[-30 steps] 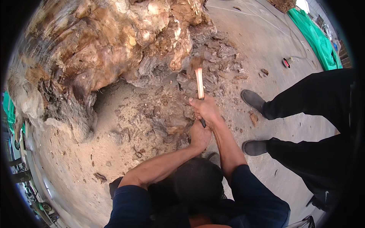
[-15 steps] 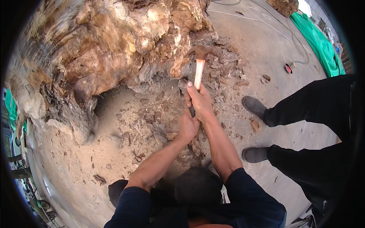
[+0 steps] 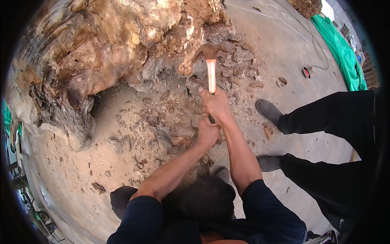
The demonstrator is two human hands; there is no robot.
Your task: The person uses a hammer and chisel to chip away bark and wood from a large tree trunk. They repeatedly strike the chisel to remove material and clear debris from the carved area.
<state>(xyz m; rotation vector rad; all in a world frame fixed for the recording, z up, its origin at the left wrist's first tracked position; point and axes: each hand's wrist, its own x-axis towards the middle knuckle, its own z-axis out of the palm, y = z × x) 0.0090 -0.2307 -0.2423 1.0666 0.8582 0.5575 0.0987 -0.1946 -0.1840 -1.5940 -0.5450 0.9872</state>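
A claw hammer (image 3: 211, 76) with a rusty brown head and a pale, orange-tinged handle points away from me. My right hand (image 3: 218, 106) is closed around its dark grip, thumb along the top. Just below, my left hand (image 3: 208, 132) wraps the grip's lower end. The hammer head is beside a knobbly projection of a huge gnarled wood stump (image 3: 109, 44); whether they touch, I cannot tell. Flaky grey-brown bark pieces (image 3: 239, 57) lie around and beyond the head.
Bark chips and sawdust (image 3: 118, 110) cover the concrete floor. On the right stands a person in black trousers (image 3: 321, 112) and dark shoes (image 3: 268, 111), close to my right arm. A green tarp (image 3: 339, 51) and thin cables (image 3: 298, 34) lie at the far right.
The hammer and both hands have moved slightly right relative to the stump. My left hand has slid lower, beneath my right one. The whole view has shifted a little.
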